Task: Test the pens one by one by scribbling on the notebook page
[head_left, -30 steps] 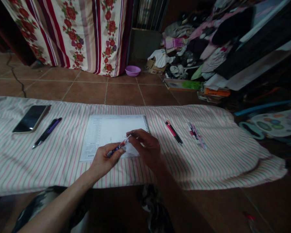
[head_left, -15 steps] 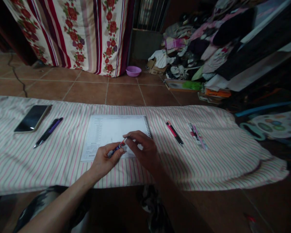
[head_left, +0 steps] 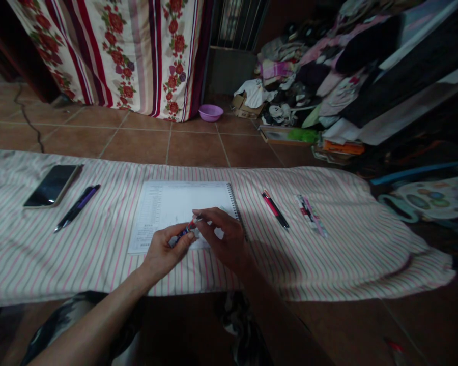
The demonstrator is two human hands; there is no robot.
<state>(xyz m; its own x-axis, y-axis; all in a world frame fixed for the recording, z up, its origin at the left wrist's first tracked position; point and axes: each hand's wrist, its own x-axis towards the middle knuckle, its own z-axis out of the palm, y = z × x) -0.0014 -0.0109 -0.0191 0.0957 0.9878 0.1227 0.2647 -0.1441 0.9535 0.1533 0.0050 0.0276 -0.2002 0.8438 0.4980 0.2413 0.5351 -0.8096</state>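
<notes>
Over a spiral notebook (head_left: 191,196), my left hand (head_left: 167,250) is closed around the dark barrel of a small pen (head_left: 191,224) with a red-orange section. My right hand (head_left: 229,239) pinches at the pen's upper end with thumb and fingertips; whether it grips the pen itself or a small part of it is too small to make out. The notebook lies flat, showing a white page with faint print along its left side. Both hands partly cover its lower edge.
On the striped cloth (head_left: 343,254) lie a phone (head_left: 52,187) and dark pens (head_left: 77,207) to the left. Red and black pens (head_left: 275,210) and pale patterned pens (head_left: 312,216) lie to the right. Beyond are a purple basin (head_left: 210,113) and piled clothes (head_left: 290,71).
My right hand has shifted slightly at the pen's upper end, its fingers a little more raised. My left hand keeps its hold, and the things on the cloth stay put.
</notes>
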